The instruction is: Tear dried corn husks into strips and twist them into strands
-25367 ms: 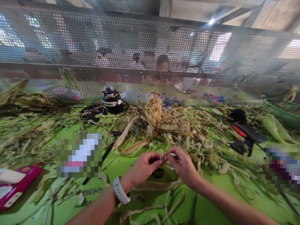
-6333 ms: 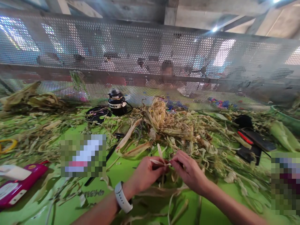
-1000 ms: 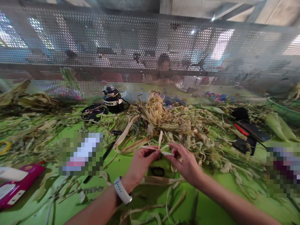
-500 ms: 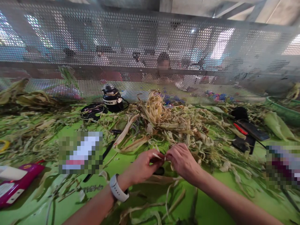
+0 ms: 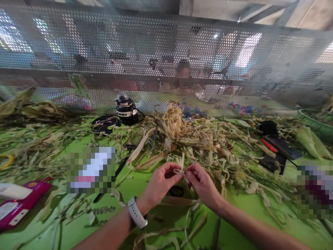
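Both hands meet at the centre, above the green table. My left hand (image 5: 163, 178), with a white watch (image 5: 137, 212) at the wrist, pinches a pale corn husk strip (image 5: 178, 171) that curls in a small loop over the fingers. My right hand (image 5: 199, 177) pinches the same strip close beside the left fingertips. Pale strip ends stick up between the hands. A dark round object (image 5: 177, 191) lies beneath them on the table, partly hidden. Behind the hands rises a heap of dry corn husks (image 5: 173, 121).
A perforated metal screen (image 5: 156, 41) stands at the back, with people blurred behind it. A black jar (image 5: 126, 109) stands before it. At left lies a magenta device (image 5: 23, 201); at right, dark phone-like objects (image 5: 282, 147) and a green basket (image 5: 316, 126). Husk scraps cover much of the green table (image 5: 104, 225).
The pale strip now shows a small loop and upright ends between my hands. My fingers have shifted slightly, and the right hand has turned a little. The view has moved slightly.
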`<state>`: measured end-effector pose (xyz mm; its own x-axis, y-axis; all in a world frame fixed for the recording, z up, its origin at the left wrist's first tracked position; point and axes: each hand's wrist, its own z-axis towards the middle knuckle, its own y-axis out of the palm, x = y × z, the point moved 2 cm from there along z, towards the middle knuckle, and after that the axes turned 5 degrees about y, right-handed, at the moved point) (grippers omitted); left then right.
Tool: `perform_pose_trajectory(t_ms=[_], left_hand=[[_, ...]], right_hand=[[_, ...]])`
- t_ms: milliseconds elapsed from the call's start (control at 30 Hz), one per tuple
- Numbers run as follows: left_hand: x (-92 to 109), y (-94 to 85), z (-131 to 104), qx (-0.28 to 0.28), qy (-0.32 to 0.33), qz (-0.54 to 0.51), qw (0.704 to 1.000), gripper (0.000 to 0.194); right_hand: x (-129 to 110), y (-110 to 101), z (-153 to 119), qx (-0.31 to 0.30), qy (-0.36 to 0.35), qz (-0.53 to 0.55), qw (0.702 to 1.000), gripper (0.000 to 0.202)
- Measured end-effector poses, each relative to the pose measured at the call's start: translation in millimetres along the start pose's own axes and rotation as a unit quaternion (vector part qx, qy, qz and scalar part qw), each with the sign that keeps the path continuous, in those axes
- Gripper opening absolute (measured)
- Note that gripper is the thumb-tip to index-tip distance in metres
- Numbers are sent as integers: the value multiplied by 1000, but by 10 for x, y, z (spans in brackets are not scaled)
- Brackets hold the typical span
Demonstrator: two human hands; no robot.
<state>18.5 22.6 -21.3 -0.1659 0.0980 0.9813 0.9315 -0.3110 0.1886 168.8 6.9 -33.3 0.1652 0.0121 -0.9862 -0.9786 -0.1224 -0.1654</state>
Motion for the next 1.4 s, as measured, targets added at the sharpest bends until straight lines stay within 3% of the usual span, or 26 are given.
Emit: perform_pose_trajectory(t_ms=[167, 300, 533, 633, 833, 1100, 1167, 1233, 1300, 1400], left_hand=[[26, 10, -13, 28, -3, -12, 1000, 26], [43, -23, 3, 58, 6, -18, 998, 26], [87, -24, 6, 81, -29, -72, 994, 28], [102, -19, -1, 88, -28, -58, 994, 29], [79, -30, -7, 71, -15, -8, 997, 24], [34, -47, 31, 79, 0, 0, 997, 29], [41, -47, 30, 72, -2, -7, 997, 29], [53, -48, 26, 69, -1, -13, 998, 30], [64, -49, 23, 73, 5, -14, 997, 29], [69, -40, 24, 79, 9, -19, 997, 27]], right_hand=[[-36, 5, 1, 16, 5, -3, 1000, 27], [-90, -65, 7, 48, -56, -108, 991, 27], [-224, -95, -72, 59, -227, -352, 906, 28], [-269, -62, -108, 47, -264, -414, 870, 19], [-283, -31, -142, 44, -319, -503, 802, 24], [-285, -28, -157, 34, -366, -511, 777, 26], [-302, -34, -168, 51, -374, -499, 780, 24], [-302, -47, -161, 64, -352, -463, 811, 19], [-277, -59, -129, 56, -288, -397, 870, 15], [-207, -74, -57, 23, -136, -245, 960, 11]])
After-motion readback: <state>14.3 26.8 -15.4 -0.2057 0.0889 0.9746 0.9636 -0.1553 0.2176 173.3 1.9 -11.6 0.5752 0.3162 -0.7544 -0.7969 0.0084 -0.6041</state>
